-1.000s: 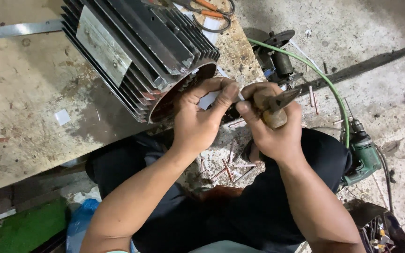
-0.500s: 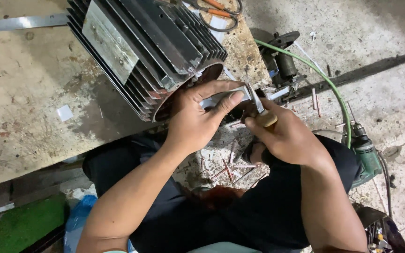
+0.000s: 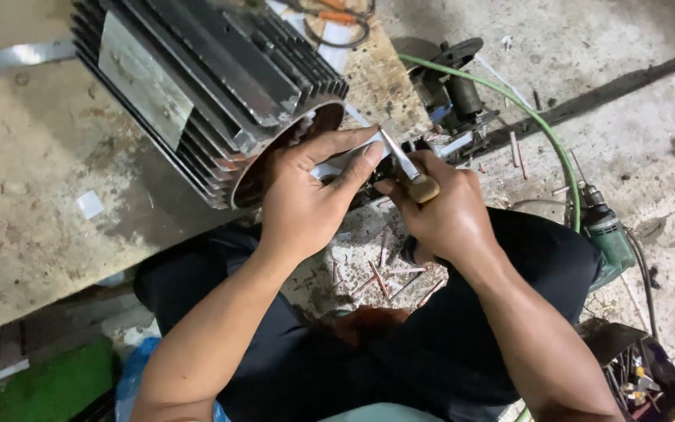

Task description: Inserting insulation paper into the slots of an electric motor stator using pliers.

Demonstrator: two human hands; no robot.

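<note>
We've got a stained, rusty workbench (image 3: 33, 227) with a finned motor housing (image 3: 205, 78) on it, plus a small white scrap (image 3: 89, 205) and a metal strip (image 3: 17, 56).
</note>
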